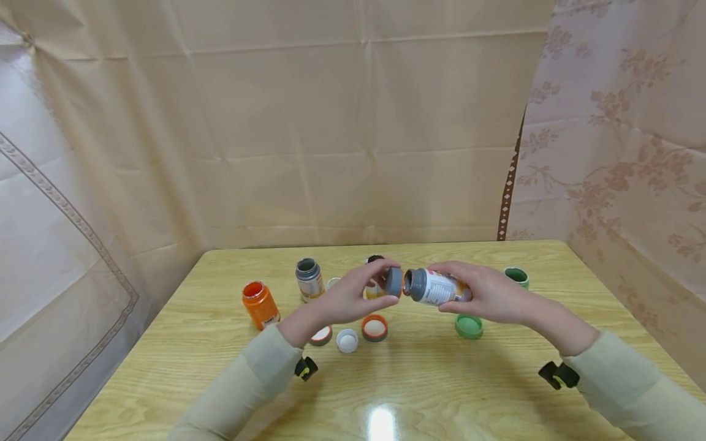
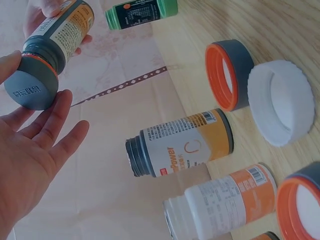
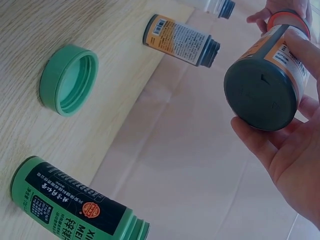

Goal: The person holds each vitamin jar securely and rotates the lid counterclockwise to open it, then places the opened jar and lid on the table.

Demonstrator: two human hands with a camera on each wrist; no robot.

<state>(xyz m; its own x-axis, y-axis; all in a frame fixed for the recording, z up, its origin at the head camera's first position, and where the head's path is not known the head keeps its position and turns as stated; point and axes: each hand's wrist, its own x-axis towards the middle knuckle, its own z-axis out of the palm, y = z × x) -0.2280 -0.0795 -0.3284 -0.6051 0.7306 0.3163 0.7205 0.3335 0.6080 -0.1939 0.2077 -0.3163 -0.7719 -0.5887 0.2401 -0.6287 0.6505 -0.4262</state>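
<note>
Above the middle of the table, my right hand (image 1: 493, 293) grips a grey supplement bottle (image 1: 436, 287) with a white and orange label. The bottle is tilted almost onto its side, its mouth toward the left. My left hand (image 1: 350, 298) pinches a grey screw cap (image 1: 394, 282) with an orange inner rim between thumb and fingers. The cap faces the bottle mouth, right at its neck. In the left wrist view the cap (image 2: 32, 82) overlaps the neck, and embossed marks show on its top. The right wrist view shows the bottle's dark base (image 3: 260, 95).
An orange bottle (image 1: 261, 306) and a grey bottle (image 1: 310, 280) stand uncapped at the left. Another grey bottle (image 2: 185, 142) and a clear-necked white bottle (image 2: 225, 202) stand behind my left hand. At the right are a green bottle (image 1: 516, 277) and green cap (image 1: 469, 326). Several caps, including a white cap (image 1: 347, 341), lie nearer.
</note>
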